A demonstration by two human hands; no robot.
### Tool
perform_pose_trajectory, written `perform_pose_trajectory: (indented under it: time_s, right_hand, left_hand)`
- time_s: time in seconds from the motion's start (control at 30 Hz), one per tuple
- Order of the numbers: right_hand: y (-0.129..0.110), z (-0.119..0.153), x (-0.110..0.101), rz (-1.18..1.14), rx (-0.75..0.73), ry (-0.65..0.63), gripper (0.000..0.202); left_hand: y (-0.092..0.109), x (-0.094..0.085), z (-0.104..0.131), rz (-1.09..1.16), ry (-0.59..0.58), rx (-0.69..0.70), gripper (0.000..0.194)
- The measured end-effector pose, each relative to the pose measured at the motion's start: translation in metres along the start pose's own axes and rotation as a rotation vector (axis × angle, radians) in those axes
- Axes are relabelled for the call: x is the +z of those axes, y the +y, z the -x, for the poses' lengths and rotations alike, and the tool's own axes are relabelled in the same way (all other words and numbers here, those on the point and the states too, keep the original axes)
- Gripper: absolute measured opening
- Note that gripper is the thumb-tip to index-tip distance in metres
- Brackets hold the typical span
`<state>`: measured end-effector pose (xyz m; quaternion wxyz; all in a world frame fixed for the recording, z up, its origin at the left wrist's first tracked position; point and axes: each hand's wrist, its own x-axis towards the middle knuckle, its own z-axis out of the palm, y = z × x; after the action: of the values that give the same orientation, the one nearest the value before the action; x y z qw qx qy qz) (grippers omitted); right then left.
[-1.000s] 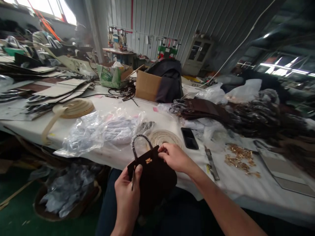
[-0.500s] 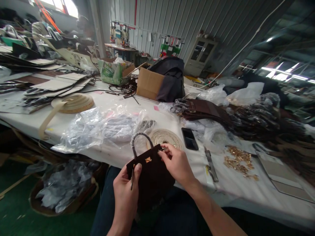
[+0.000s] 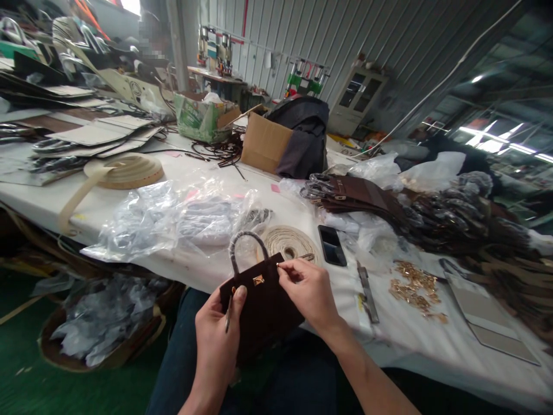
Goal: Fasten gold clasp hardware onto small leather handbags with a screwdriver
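Observation:
A dark brown handbag [image 3: 266,305] with one wrapped, arched handle [image 3: 245,235] and a gold clasp [image 3: 258,280] is held over my lap, tilted. My left hand [image 3: 218,334] grips its left edge, thumb in front and fingers behind. Beside that thumb hangs a thin dark strip or tool [image 3: 228,312], its kind unclear. At the bag's upper right corner, my right hand [image 3: 309,288] pinches a small gold-coloured fitting [image 3: 278,265] between thumb and forefinger; the fingers hide most of it. Behind that hand, a small metal object [image 3: 307,256] shows against the cord roll.
On the white table [image 3: 298,207] lie a cord roll [image 3: 283,239], a phone [image 3: 332,245], a metal tool [image 3: 367,293], gold hardware [image 3: 417,288] and plastic bags [image 3: 142,222]. Brown bag parts [image 3: 363,196] are stacked behind. A basket [image 3: 60,360] of plastic stands on the floor, left.
My right fingertips have shifted slightly down and left at the bag's corner, and a gold spot now shows there. The bag stays in my left hand. The camera view has shifted slightly.

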<state>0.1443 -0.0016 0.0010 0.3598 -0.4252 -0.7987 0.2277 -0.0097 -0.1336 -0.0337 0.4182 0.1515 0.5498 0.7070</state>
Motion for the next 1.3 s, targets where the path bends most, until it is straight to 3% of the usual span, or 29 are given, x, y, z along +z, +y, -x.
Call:
perform_pose_trajectory:
  time_s: [0.3,0.67,0.8,0.93,1.0,1.03,1.1,1.17,1.2,1.23,1.3]
  right_hand:
    - [-0.002,-0.006,-0.007,-0.063,0.002,-0.042,0.017]
    - [-0.011,-0.031,-0.017,-0.004,0.164,-0.29,0.02]
    - [-0.02,-0.039,-0.017,0.07,0.148,-0.344,0.023]
    - [-0.019,-0.034,-0.016,0.062,0.086,-0.331,0.023]
    - [-0.009,-0.023,-0.015,0.031,0.099,-0.245,0.023]
    - [-0.002,-0.016,-0.014,0.039,0.132,-0.15,0.034]
    - [0.014,-0.001,-0.011,0.09,0.235,0.096,0.084]
    - [0.027,0.013,-0.009,0.11,0.347,0.244,0.125]
    - [0.031,0.019,-0.009,0.078,0.387,0.243,0.129]
    - [0.032,0.023,-0.011,0.021,0.403,0.201,0.12]
    - [0.026,0.027,-0.017,-0.097,0.364,0.055,0.079]
  left_hand:
    - [-0.007,0.001,0.0,0.005,0.011,-0.001,0.057]
    - [0.002,0.011,0.009,-0.152,0.083,0.156,0.049]
    - [0.004,0.015,0.012,-0.159,0.063,0.185,0.047]
    - [-0.001,0.01,0.008,-0.079,0.034,0.089,0.052]
    - [-0.002,0.004,0.003,-0.027,0.007,0.019,0.055]
    - [-0.002,0.001,0.0,0.007,-0.013,-0.016,0.057]
    - [0.0,-0.004,-0.005,0.08,-0.048,-0.065,0.059]
    - [0.004,-0.006,-0.009,0.129,-0.055,-0.097,0.061]
    - [0.006,-0.006,-0.009,0.145,-0.06,-0.117,0.062]
    - [0.008,-0.005,-0.009,0.154,-0.071,-0.14,0.063]
    - [0.011,-0.002,-0.007,0.159,-0.127,-0.183,0.063]
